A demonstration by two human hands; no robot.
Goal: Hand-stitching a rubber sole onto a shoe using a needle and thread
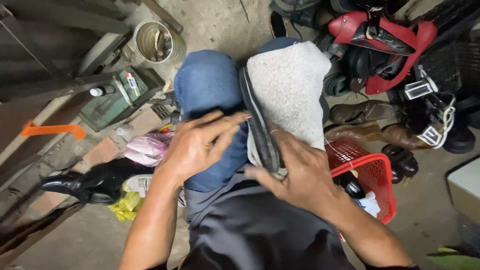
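A dark shoe (257, 125) stands on edge, sole side facing me, between my knees. A pale towel (290, 85) covers my right knee; my left knee is in blue trousers (207, 85). My left hand (200, 142) lies over the blue knee with its fingertips on the shoe's edge. My right hand (297, 172) grips the near end of the shoe. A thin thread (274, 131) shows by the right hand's fingers.
A red plastic basket (372, 180) sits at my right. Several shoes lie beyond it, among them brown ones (360, 112) and a red-and-black item (385, 35). At left are a metal can (155, 42), a green box (117, 95), a black shoe (85, 185) and a pink bag (150, 147).
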